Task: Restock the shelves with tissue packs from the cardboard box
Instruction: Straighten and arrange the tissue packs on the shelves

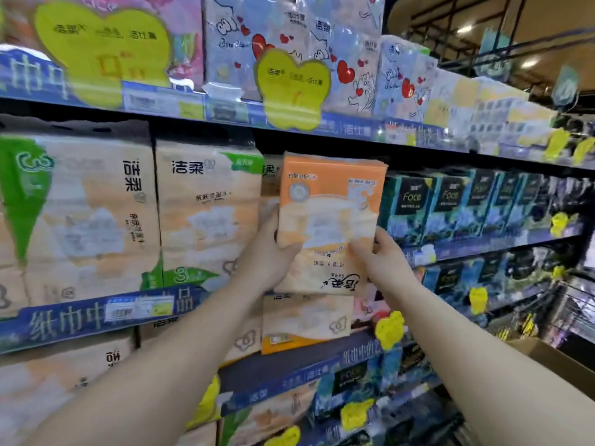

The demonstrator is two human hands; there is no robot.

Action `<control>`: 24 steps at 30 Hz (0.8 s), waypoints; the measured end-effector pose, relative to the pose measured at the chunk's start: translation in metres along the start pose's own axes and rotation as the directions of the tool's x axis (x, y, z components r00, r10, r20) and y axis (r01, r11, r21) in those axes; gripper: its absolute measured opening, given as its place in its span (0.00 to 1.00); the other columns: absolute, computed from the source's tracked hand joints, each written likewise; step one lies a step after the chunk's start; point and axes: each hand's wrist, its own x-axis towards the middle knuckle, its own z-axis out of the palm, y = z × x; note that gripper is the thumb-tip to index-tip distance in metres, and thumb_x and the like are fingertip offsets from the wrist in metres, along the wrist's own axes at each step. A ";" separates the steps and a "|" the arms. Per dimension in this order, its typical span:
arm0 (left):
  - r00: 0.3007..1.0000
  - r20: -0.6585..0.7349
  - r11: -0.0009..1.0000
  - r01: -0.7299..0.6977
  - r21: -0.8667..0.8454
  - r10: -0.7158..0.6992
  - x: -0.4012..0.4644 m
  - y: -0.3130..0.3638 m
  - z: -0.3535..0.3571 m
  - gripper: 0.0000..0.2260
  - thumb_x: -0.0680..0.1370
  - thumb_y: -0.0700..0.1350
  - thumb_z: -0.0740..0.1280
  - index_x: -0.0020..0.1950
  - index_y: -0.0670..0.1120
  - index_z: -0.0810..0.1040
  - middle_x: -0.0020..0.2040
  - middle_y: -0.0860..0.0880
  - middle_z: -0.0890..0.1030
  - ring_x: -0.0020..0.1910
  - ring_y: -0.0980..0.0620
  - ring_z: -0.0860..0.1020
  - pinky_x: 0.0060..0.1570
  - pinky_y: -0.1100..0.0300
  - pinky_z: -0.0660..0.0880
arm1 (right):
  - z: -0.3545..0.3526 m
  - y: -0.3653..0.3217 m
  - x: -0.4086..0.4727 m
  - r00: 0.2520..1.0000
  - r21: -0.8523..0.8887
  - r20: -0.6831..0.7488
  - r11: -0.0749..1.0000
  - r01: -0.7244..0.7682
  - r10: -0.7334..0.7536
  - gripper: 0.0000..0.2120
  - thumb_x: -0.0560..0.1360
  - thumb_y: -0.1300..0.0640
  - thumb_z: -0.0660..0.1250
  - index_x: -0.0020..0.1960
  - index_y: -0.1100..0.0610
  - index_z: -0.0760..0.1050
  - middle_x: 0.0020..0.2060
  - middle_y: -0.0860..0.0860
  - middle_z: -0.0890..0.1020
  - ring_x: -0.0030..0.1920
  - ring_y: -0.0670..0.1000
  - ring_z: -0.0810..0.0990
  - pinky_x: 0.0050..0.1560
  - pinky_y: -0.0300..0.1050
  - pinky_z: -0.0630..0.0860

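An orange and cream tissue pack (328, 217) stands upright, print upside down, in front of a gap on the middle shelf (96, 320). My left hand (269, 252) grips its left edge with the thumb over the front. My right hand (383, 255) holds its lower right corner. The pack sits between the cream packs (206, 214) on the left and the dark blue packs (415, 204) on the right. A corner of the cardboard box (560, 362) shows at the lower right.
The upper shelf (225, 114) carries blue heart-printed packs (289, 37) and yellow heart-shaped price tags (293, 88). Another orange pack (306, 320) lies on the shelf below. Lower shelves hold more cream and dark packs with yellow tags (389, 328).
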 end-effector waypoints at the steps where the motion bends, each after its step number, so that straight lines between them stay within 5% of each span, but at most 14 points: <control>1: 1.000 -0.027 1.000 -0.015 0.001 0.015 0.008 0.003 0.006 0.29 0.77 0.46 0.69 0.75 0.57 0.61 0.59 0.56 0.76 0.53 0.55 0.75 0.49 0.61 0.70 | -0.004 0.000 0.010 1.000 -0.005 -0.001 1.000 0.008 -0.008 0.19 0.78 0.47 0.65 0.68 0.46 0.68 0.55 0.47 0.79 0.52 0.52 0.81 0.51 0.58 0.80; 6: 0.994 -0.103 0.998 -0.034 0.043 0.039 0.038 0.005 0.035 0.30 0.77 0.45 0.68 0.75 0.60 0.59 0.55 0.59 0.76 0.45 0.57 0.77 0.40 0.64 0.73 | -0.014 0.017 0.056 0.998 0.067 0.004 0.996 0.066 -0.067 0.18 0.79 0.53 0.65 0.68 0.47 0.67 0.53 0.45 0.79 0.52 0.48 0.80 0.52 0.51 0.79; 11: 0.983 -0.178 0.993 0.065 0.097 -0.047 0.056 -0.009 0.048 0.32 0.77 0.47 0.68 0.76 0.60 0.57 0.60 0.55 0.79 0.51 0.53 0.77 0.48 0.59 0.71 | -0.005 0.031 0.100 0.983 0.099 0.151 0.991 0.092 -0.106 0.20 0.77 0.53 0.66 0.68 0.47 0.69 0.54 0.46 0.80 0.54 0.49 0.81 0.57 0.54 0.78; 15: 0.965 -0.241 0.978 0.141 0.154 -0.102 0.061 -0.009 0.058 0.30 0.77 0.47 0.68 0.76 0.59 0.59 0.55 0.59 0.76 0.49 0.57 0.75 0.47 0.62 0.69 | -0.001 0.049 0.130 0.948 0.107 0.288 0.988 0.112 -0.139 0.22 0.74 0.50 0.67 0.67 0.43 0.68 0.57 0.41 0.79 0.56 0.47 0.79 0.61 0.54 0.76; 17: 0.956 -0.267 0.973 0.170 0.157 -0.124 0.062 -0.005 0.064 0.30 0.77 0.47 0.68 0.76 0.60 0.59 0.54 0.59 0.77 0.45 0.61 0.75 0.45 0.63 0.70 | -0.003 0.057 0.137 0.923 0.115 0.353 0.986 0.118 -0.151 0.23 0.76 0.52 0.68 0.67 0.43 0.64 0.58 0.36 0.75 0.59 0.42 0.74 0.64 0.46 0.72; 20: 0.938 -0.311 0.969 0.203 0.142 -0.151 0.063 0.000 0.075 0.28 0.77 0.45 0.68 0.74 0.60 0.61 0.54 0.59 0.79 0.41 0.70 0.75 0.38 0.69 0.72 | -0.006 0.068 0.146 0.886 0.107 0.421 0.980 0.166 -0.196 0.38 0.77 0.49 0.68 0.77 0.42 0.47 0.66 0.38 0.66 0.66 0.44 0.66 0.64 0.45 0.69; 24: 0.889 -0.411 0.978 0.204 -0.037 -0.201 0.062 0.009 0.098 0.25 0.77 0.40 0.69 0.71 0.55 0.66 0.52 0.57 0.78 0.45 0.62 0.79 0.35 0.70 0.75 | -0.018 0.066 0.159 0.879 0.150 0.396 0.963 0.224 -0.266 0.36 0.77 0.51 0.67 0.77 0.41 0.50 0.62 0.37 0.69 0.62 0.45 0.71 0.55 0.42 0.69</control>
